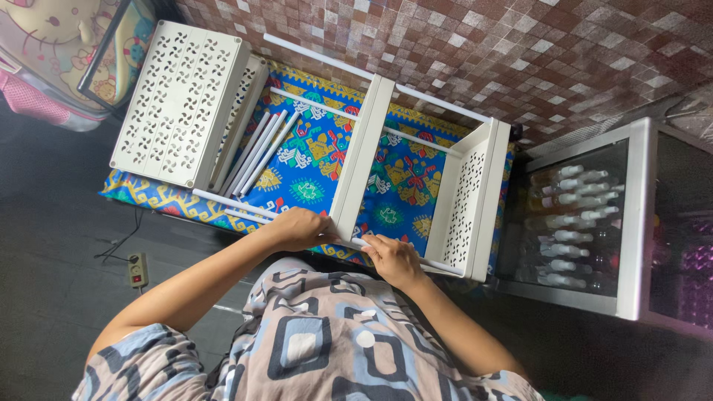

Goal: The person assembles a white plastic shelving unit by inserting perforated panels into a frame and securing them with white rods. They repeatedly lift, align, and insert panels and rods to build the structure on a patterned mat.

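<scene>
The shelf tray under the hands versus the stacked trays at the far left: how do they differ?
The shelf tray stands on edge, joined to white poles; the stacked trays lie flat and loose. Both hands, left hand and right hand, touch the first at its near end; nothing touches the stack. Both are white plastic.

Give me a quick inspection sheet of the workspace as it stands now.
Surface: patterned cloth in blue and yellow, spread on a dark floor.
Job's things: white rack lying on its side, two perforated shelves joined by thin poles; spare shelves stacked at left; loose poles beside them.
Clutter: nothing seen.
Grippers: left hand grips the middle shelf's near corner; right hand holds the near pole beside it.
Cables: power strip with cord on the floor, left.
Surroundings: tiled wall; glass cabinet with bottles, right; pink bag, top left.
</scene>
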